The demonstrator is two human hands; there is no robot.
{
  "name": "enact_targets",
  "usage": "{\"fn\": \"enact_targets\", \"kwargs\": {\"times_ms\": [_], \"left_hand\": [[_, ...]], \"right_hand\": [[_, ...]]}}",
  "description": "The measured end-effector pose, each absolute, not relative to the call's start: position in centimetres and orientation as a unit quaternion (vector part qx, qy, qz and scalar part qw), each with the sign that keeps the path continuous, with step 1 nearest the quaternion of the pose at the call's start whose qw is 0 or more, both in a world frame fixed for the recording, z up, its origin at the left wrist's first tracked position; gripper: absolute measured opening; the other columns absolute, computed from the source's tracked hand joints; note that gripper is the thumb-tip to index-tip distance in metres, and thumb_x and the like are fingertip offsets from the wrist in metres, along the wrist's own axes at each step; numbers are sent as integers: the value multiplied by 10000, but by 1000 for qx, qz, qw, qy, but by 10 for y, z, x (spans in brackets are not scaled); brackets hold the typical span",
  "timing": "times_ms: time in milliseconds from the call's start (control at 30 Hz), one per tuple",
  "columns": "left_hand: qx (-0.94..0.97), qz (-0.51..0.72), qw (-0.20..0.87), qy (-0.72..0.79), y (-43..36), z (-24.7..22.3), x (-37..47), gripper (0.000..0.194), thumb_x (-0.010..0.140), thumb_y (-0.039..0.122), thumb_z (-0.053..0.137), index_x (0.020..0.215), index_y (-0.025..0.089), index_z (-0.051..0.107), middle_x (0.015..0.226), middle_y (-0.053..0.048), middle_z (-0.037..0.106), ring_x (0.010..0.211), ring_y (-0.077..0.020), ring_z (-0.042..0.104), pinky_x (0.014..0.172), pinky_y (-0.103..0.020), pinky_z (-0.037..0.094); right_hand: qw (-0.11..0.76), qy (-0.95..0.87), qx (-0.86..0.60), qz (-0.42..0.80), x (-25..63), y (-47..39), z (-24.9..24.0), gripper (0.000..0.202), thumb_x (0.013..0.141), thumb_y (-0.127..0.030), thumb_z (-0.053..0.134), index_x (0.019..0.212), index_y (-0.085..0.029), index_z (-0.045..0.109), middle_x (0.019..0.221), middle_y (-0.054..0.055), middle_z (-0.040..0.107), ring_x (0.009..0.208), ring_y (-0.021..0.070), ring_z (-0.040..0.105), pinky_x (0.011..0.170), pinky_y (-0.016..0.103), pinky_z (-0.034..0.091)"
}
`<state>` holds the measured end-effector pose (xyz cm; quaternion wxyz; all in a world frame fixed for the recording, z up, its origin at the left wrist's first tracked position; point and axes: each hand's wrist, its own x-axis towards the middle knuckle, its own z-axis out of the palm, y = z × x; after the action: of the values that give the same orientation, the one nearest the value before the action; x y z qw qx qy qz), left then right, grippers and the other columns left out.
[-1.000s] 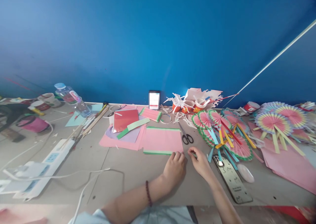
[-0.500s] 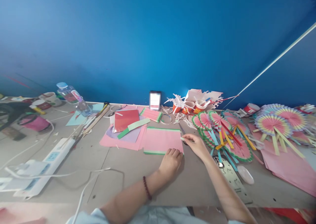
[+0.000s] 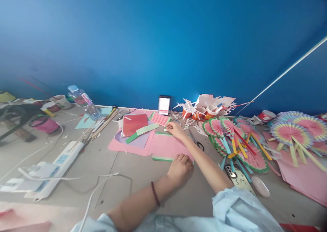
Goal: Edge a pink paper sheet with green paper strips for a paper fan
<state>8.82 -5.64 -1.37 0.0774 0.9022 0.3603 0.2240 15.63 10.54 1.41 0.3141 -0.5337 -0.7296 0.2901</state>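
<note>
We take the green-edged pink sheet (image 3: 163,147) as our dial's centre; it lies flat on the worktop (image 3: 112,194). Our left hand (image 3: 180,169), its fingers curled, rests at the sheet's 5 o'clock corner; we cannot tell whether that grip is clamped on anything. Our right hand (image 3: 175,129) reaches over to the 12 o'clock edge, its grip drawn together at the fingertips, just beside the pleated striped paper (image 3: 158,119). A tiny pale sliver shows by those fingertips, too small for us to tell whether they pinch it. The black-handled scissors (image 3: 200,145) lie at 3 o'clock, partly behind our forearm, with paper fans (image 3: 252,158) farther out. A red packet (image 3: 135,124) lies at 10 o'clock.
</note>
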Motion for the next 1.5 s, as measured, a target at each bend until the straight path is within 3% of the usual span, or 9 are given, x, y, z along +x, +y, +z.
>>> {"fn": "enact_targets", "kwargs": {"times_ms": [100, 300, 467, 733, 1000, 1200, 1500], "left_hand": [[903, 215, 81, 363, -54, -15, 88, 63, 840, 199, 566, 835, 161, 617, 860, -53, 580, 834, -193, 519, 723, -323, 442], [900, 228, 81, 363, -50, -22, 90, 92, 848, 154, 532, 795, 154, 607, 811, -58, 562, 776, -179, 514, 677, -315, 426], [902, 244, 37, 353, -48, -26, 90, 98, 842, 132, 529, 773, 154, 595, 777, -48, 552, 746, -177, 511, 654, -310, 419], [912, 239, 23, 333, -45, -26, 90, 115, 846, 151, 516, 749, 153, 577, 733, -49, 555, 735, -179, 534, 630, -303, 427], [836, 318, 220, 389, -41, -7, 85, 110, 791, 94, 506, 767, 169, 584, 784, -46, 608, 775, -168, 553, 715, -296, 442], [693, 404, 416, 429, -40, 2, 80, 91, 753, 136, 520, 740, 165, 605, 720, -9, 592, 661, -119, 516, 625, -235, 417], [584, 443, 508, 453, -31, 3, 75, 132, 745, 251, 580, 718, 140, 648, 688, -34, 625, 623, -120, 517, 602, -248, 410]], "right_hand": [[304, -746, -537, 248, 150, 106, 10, 165, 689, -42, 602, 781, -176, 622, 721, 17, 650, 687, 155, 609, 664, 261, 472], [309, -764, -546, 151, 161, 91, 15, 98, 727, -105, 602, 692, -196, 602, 862, 61, 605, 945, 234, 529, 890, 386, 378], [352, -754, -543, 112, 193, 59, 16, 57, 775, -188, 554, 752, -204, 603, 847, 51, 621, 886, 220, 548, 847, 366, 408], [367, -684, -589, 223, 241, -27, 8, 157, 786, -282, 468, 806, -204, 602, 805, 53, 654, 703, 187, 597, 670, 309, 477], [327, -628, -631, 316, 243, -67, 16, 178, 773, -347, 512, 851, -230, 621, 832, 50, 679, 711, 197, 624, 639, 307, 486], [333, -616, -606, 378, 238, -64, 20, 170, 771, -369, 548, 807, -217, 616, 796, 36, 678, 769, 196, 633, 697, 286, 483], [326, -644, -596, 352, 233, -45, 38, 193, 791, -363, 529, 784, -211, 648, 766, 26, 682, 719, 182, 619, 665, 269, 479]]}}
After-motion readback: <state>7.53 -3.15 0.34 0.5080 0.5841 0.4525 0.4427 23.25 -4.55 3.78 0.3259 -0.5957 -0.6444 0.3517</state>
